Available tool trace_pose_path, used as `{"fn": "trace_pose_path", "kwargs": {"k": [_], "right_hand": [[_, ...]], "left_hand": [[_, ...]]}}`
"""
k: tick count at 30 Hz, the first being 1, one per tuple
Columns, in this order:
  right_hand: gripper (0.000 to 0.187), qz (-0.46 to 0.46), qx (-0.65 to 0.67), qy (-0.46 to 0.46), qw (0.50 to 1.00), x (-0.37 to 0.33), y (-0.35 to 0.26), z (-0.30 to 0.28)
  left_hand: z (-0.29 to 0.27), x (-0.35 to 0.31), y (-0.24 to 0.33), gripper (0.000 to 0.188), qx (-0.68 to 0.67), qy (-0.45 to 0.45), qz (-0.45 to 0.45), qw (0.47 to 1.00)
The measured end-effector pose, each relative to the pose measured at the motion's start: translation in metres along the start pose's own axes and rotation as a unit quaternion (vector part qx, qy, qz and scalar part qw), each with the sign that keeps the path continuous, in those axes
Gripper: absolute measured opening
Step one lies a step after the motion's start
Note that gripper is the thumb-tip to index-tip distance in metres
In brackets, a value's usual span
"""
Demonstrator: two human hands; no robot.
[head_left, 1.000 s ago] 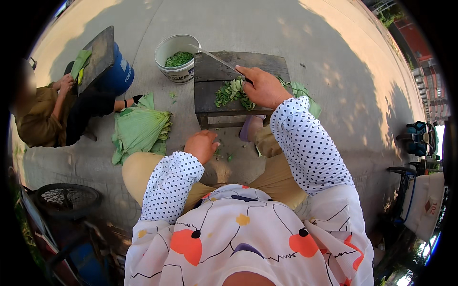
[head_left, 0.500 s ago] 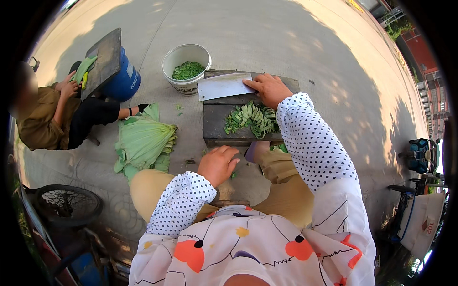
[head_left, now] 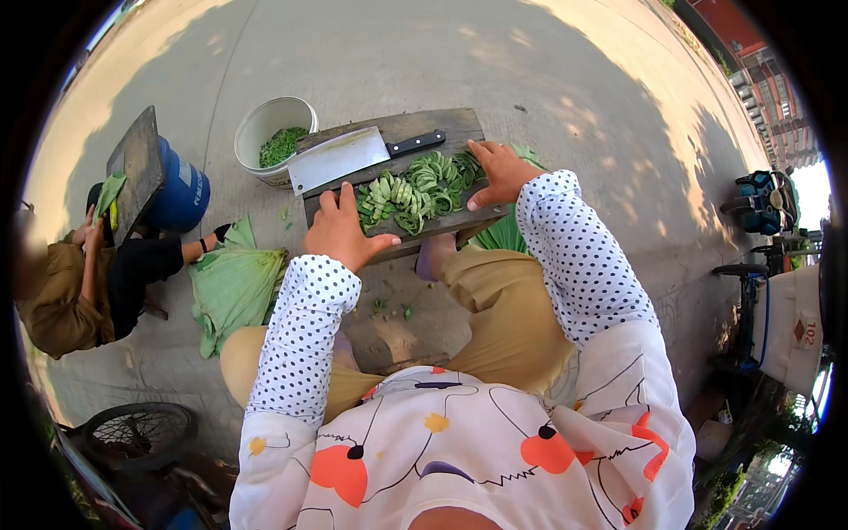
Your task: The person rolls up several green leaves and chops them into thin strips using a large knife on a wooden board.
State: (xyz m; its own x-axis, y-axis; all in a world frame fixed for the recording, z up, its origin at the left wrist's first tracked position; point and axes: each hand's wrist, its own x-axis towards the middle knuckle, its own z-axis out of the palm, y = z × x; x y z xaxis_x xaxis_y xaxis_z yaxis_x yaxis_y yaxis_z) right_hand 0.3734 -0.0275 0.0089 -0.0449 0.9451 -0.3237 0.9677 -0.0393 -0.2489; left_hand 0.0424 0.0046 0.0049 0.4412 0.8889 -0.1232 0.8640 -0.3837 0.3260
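Lying flat on the wooden board (head_left: 442, 128), the cleaver (head_left: 340, 159) points its black handle toward the right, long axis running along the board's far edge. Both hands, left hand (head_left: 340, 231) and right hand (head_left: 497, 172), are spread open, flanking the cut greens (head_left: 415, 193). A white bucket (head_left: 269, 132) stands beside the board on sunlit concrete; another person crouches to the left.
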Motion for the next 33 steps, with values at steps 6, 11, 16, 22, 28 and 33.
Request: {"fn": "trace_pose_path", "kwargs": {"k": [6,11,16,22,28,33], "right_hand": [[0.118,-0.023,-0.018,0.015,0.999,0.007,-0.050,0.017],[0.099,-0.061,0.067,0.024,0.996,0.023,-0.065,0.036],[0.081,-0.094,0.222,0.059,0.969,0.029,-0.096,0.052],[0.079,-0.091,0.328,0.129,0.931,-0.013,-0.132,0.006],[0.075,-0.173,0.324,0.222,0.903,-0.084,-0.173,-0.084],[0.070,-0.254,0.280,0.290,0.879,-0.108,-0.210,-0.125]], "left_hand": [[0.010,0.022,0.031,0.111,-0.006,-0.044,-0.010,0.999],[0.023,0.043,0.043,0.101,-0.081,-0.082,-0.004,0.993],[0.050,0.063,0.030,0.084,-0.204,-0.048,-0.010,0.978],[-0.023,0.032,0.025,0.067,-0.247,0.030,0.114,0.962],[-0.133,-0.029,0.066,0.063,-0.225,0.130,0.164,0.951],[-0.183,-0.055,0.059,0.061,-0.175,0.240,0.227,0.928]]}}
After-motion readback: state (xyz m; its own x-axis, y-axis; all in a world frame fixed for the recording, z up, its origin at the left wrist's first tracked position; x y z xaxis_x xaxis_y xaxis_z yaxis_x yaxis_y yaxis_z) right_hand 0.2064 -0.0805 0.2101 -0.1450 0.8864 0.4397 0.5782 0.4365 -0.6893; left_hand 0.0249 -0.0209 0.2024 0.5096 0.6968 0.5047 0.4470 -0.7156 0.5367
